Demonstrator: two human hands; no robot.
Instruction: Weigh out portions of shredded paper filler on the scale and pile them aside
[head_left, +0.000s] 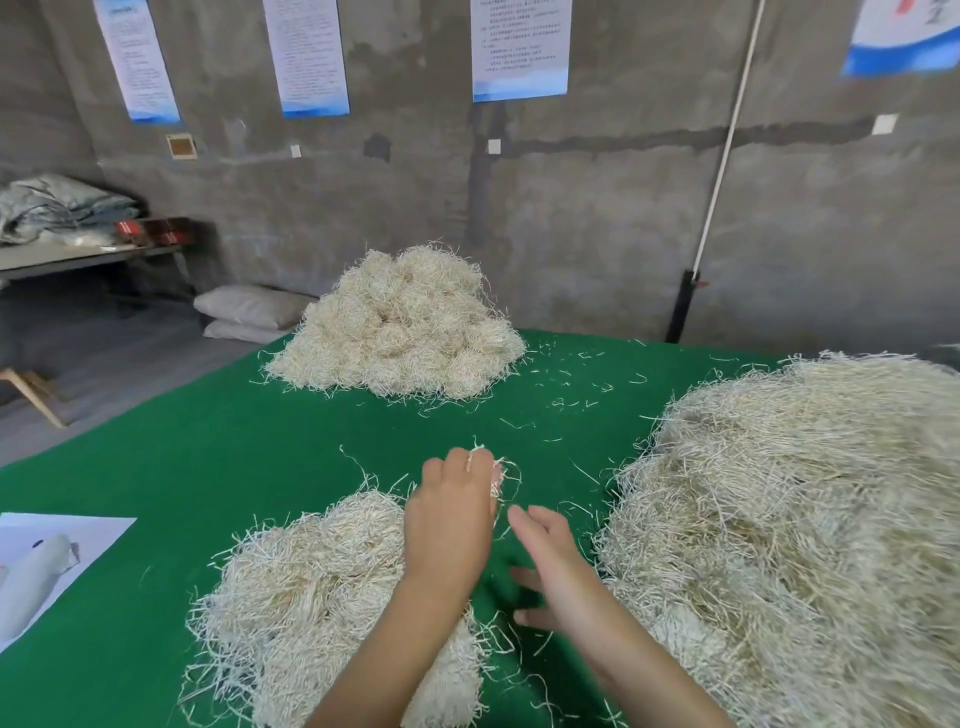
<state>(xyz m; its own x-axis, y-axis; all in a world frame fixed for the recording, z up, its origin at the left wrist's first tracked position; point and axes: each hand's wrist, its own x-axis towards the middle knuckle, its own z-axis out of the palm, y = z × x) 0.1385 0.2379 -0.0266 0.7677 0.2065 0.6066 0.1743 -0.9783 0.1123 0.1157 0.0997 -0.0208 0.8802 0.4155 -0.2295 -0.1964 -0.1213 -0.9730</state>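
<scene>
Near heap (311, 597) lies under the left forearm; no scale in view, perhaps buried. Left hand (452, 514) pinches a small tuft (501, 475) in curled fingertips. Right hand (550, 566) hovers beside it, fingers spread, holding nothing. Likely trimming a portion: move few strands at a time and keep strays off the table (182, 467). Filler is pale, thin, tangled, probably springy. Bulk heap (805, 545) at right; far pile (400, 327) of balled portions.
</scene>
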